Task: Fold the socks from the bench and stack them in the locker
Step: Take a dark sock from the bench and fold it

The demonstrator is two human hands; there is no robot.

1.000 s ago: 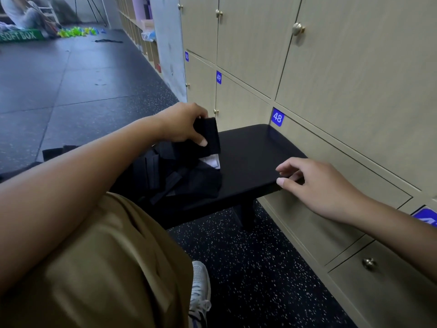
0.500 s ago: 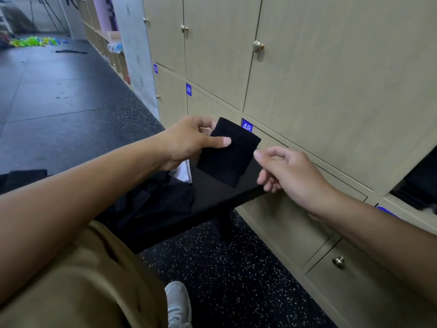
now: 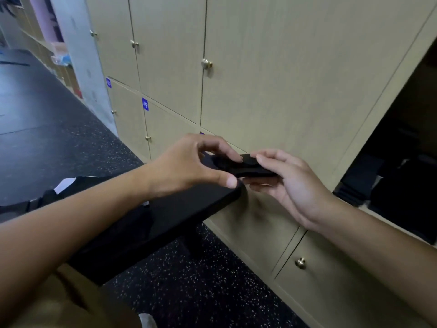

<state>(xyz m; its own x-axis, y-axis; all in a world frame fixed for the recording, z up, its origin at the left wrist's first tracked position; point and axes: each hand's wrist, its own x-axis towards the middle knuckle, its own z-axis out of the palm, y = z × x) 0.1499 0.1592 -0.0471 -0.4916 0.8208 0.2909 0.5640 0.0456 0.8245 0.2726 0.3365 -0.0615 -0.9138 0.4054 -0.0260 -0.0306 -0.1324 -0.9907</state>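
Half a second ago my left hand (image 3: pixel 189 165) alone held the sock (image 3: pixel 246 167) up, flat and open; now it is folded into a thick black bundle, pinched between both my hands, my right hand (image 3: pixel 287 183) gripping its far end. It sits in the air just past the end of the black worktop (image 3: pixel 189 207), where more dark socks (image 3: pixel 42 200) lie. Pale wooden locker doors (image 3: pixel 272 79) fill the wall; the open locker (image 3: pixel 402 162) on my right holds dark stacks. The floor (image 3: pixel 189 287) is black and speckled.
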